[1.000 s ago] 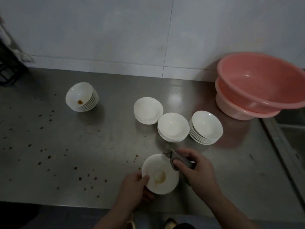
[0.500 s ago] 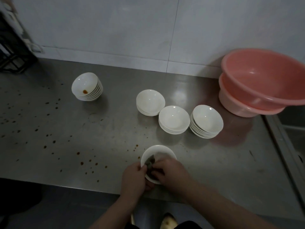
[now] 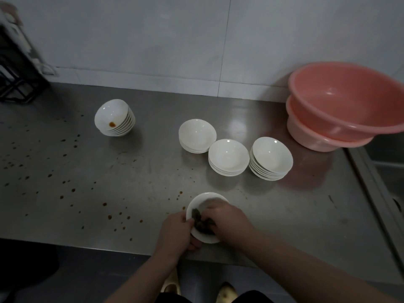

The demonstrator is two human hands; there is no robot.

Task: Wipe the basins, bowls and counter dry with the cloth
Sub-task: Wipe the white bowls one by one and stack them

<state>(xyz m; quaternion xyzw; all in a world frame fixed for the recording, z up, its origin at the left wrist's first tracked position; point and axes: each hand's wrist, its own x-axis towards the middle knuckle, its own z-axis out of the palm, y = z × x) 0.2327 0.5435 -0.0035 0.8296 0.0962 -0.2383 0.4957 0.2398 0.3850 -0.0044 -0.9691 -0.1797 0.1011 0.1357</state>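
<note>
right hand point(image 3: 227, 219) presses dark crumpled cloth point(image 3: 200, 220) inside white bowl point(image 3: 197, 201)

The right hand point(image 3: 227, 219) is covering much of the bowl point(image 3: 202, 199) and part of the cloth point(image 3: 200, 220); its fingers are blurring. Right of that bowl, the basins point(image 3: 341, 110) and sink point(image 3: 391, 171) are running off frame.

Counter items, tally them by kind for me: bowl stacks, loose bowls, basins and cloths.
Bowl stacks: 4
Single bowl being wiped: 1
Pink basins, nested: 2
Cloth: 1
Total: 8
</note>
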